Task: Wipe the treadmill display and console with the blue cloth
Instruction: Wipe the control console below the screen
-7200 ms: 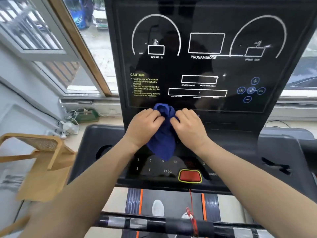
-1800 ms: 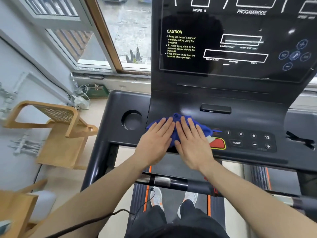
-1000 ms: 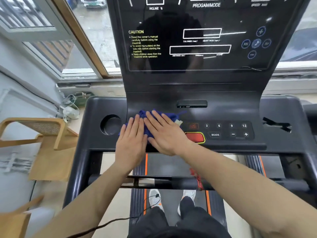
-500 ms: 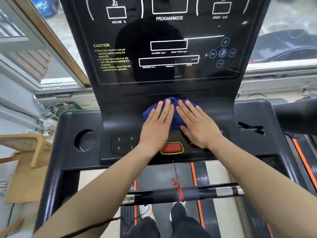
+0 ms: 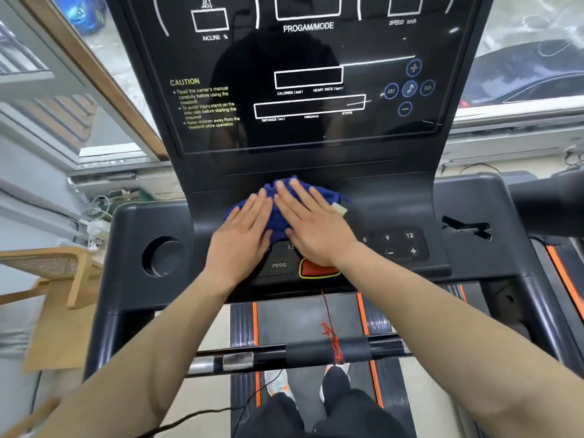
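1. The blue cloth (image 5: 278, 213) is lying bunched on the console (image 5: 395, 203), mid-width, just below the display (image 5: 303, 90).
2. The left hand (image 5: 243, 238) is pressing flat on the cloth's left part, fingers straight and spread.
3. The right hand (image 5: 311, 224) is lying flat on its right part, touching the left hand; neither is gripping.
4. The right wrist is partly covering the red button (image 5: 316, 270) near the console's front edge.

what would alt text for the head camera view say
Both hands, left hand and right hand, press flat on a blue cloth on a black treadmill console, just above a red button. The dark display rises behind it.
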